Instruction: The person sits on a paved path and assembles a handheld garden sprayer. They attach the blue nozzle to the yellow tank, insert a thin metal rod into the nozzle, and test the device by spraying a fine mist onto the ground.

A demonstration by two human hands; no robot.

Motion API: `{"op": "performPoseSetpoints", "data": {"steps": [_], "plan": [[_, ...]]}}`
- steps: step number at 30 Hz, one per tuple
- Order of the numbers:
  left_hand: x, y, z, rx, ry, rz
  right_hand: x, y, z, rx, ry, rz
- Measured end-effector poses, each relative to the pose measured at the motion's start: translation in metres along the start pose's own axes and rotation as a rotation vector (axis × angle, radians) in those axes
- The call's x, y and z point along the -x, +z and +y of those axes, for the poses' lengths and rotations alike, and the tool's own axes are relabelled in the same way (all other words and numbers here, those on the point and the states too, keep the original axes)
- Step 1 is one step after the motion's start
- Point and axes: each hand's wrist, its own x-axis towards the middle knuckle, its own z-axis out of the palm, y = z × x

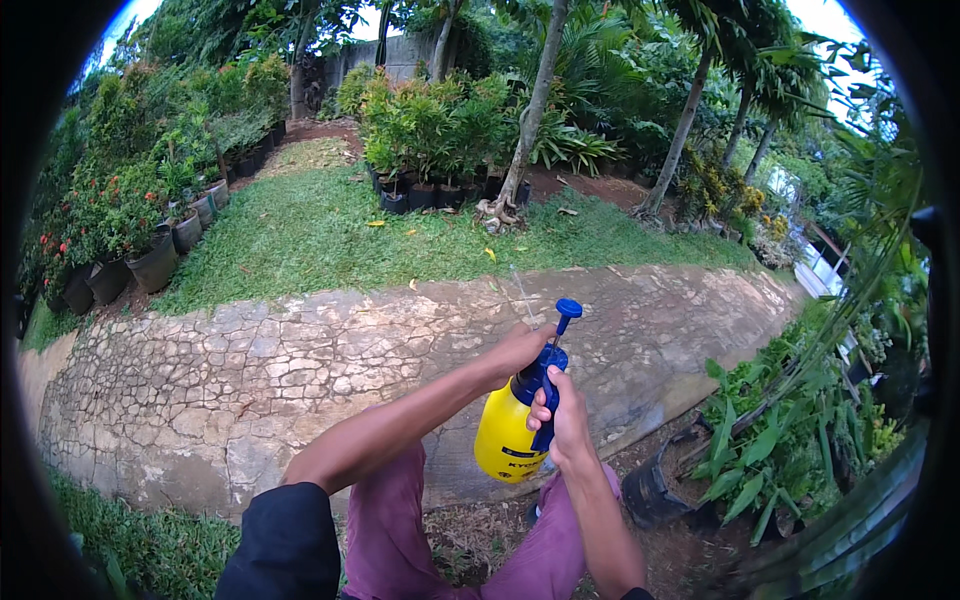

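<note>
A yellow pump sprayer (505,437) with a blue head and a raised blue plunger knob (568,308) is held in front of my legs, tilted a little. My right hand (566,412) is wrapped round its blue handle, thumb up near the top. My left hand (522,350) is closed at the front of the sprayer's head, where the nozzle would be; its fingertips are partly hidden. A thin, pale streak of spray (521,287) rises just beyond my left hand, over the paving.
A cracked stone path (290,385) crosses ahead, with grass (330,235) beyond. Potted shrubs (155,262) line the left; bagged plants (422,190) stand by a tree trunk (530,120). At the near right are a black plant container (655,490) and leafy plants (745,450).
</note>
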Motion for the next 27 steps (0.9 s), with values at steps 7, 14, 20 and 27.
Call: {"op": "performPoseSetpoints", "data": {"steps": [7, 14, 20, 27], "plan": [[0.007, -0.019, -0.031, 0.052, -0.054, -0.079, -0.010, 0.001, 0.055, 0.087, 0.005, 0.167], [0.001, -0.016, -0.048, 0.137, -0.054, 0.125, -0.028, 0.020, 0.091, -0.029, -0.070, 0.155], [0.003, -0.026, -0.052, 0.121, -0.079, 0.112, -0.032, 0.028, 0.096, -0.023, -0.054, 0.170], [0.023, -0.013, -0.051, 0.186, 0.025, 0.144, -0.016, 0.020, 0.090, 0.012, -0.044, 0.134]]}}
